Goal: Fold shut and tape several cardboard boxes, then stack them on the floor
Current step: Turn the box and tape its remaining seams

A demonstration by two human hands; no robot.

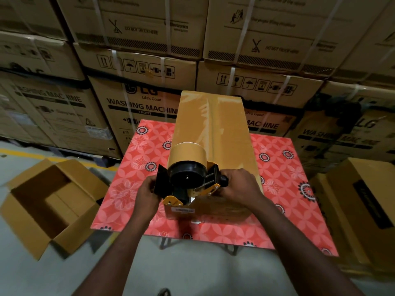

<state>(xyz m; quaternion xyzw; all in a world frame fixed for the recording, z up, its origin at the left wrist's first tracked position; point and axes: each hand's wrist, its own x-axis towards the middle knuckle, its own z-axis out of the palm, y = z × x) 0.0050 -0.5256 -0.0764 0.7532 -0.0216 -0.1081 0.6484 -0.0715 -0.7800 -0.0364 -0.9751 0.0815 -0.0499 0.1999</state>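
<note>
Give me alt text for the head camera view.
The left hand and right hand grip a yellow and black tape dispenser carrying a brown tape roll at the near end of a long taped cardboard box on a red floral table. An open cardboard box sits on the floor at left; printed cartons are stacked behind.

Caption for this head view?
Left hand and right hand hold a tape dispenser at a cardboard box's end on a red table.

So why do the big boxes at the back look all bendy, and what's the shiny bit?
Head view: wide lens curves the stacked cartons; its corners fall dark; the shine is light glaring off tape on the long box.
</note>
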